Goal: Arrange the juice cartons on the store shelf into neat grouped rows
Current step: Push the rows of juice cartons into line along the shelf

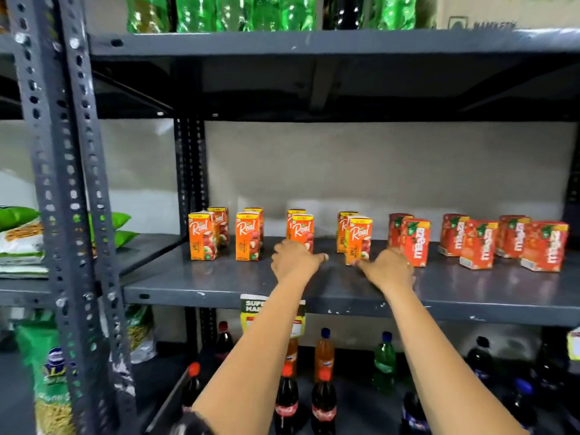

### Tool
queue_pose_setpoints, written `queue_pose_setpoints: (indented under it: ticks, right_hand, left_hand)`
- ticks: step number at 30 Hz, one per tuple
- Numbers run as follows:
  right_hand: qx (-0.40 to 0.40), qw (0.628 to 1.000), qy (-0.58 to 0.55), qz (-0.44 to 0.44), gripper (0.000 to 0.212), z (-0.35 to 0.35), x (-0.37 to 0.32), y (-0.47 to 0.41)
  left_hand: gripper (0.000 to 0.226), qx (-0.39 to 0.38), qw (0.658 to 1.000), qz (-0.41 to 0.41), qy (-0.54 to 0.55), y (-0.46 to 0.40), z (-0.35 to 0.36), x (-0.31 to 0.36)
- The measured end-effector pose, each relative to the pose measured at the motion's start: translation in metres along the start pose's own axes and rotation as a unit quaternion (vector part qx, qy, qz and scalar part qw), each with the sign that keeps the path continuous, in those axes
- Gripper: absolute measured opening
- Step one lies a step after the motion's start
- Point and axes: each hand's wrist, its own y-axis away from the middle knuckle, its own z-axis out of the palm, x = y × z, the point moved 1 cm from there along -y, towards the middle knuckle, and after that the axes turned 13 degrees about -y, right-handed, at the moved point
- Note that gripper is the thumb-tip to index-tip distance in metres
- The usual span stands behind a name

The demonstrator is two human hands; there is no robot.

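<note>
Orange Real juice cartons stand on the grey shelf (216, 279) in four front-to-back pairs: one (202, 237), a second (248, 237), a third (303, 227) and a fourth (358, 238). To their right stand red Maaza cartons in three pairs (417, 243), (478, 246), (544, 246). My left hand (293, 260) is palm down just in front of the third Real pair, thumb pointing right. My right hand (389, 268) is palm down between the fourth Real pair and the first Maaza pair, its thumb at the Real carton's base. Neither hand visibly grips a carton; the fingertips are hidden.
Slotted steel uprights (62, 183) frame the shelf's left side. A shelf above carries green bottles (244, 12). Below stand cola bottles (287, 400) and orange soda bottles (324, 356). A yellow price tag (251, 312) hangs on the shelf's front edge. Snack bags (22, 240) lie on the rack to the left.
</note>
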Motion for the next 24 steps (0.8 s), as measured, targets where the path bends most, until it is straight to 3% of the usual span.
queue_pose_setpoints:
  ticks: [3,10,24]
  right_hand:
    - [-0.066,0.998,-0.016,0.021,0.075,0.004,-0.001,-0.012]
    - [-0.029,0.999,0.006,0.039,0.069,0.020,-0.014,-0.015]
    - [-0.032,0.998,0.048,0.013,0.074,0.025,-0.015,-0.011]
  left_hand:
    - [0.098,0.016,0.998,-0.032,-0.042,-0.009,0.011,0.005]
    - [0.068,0.049,0.996,-0.032,-0.069,-0.012,0.015,0.004]
    - [0.064,0.061,0.994,-0.055,-0.073,-0.011,0.018,0.002]
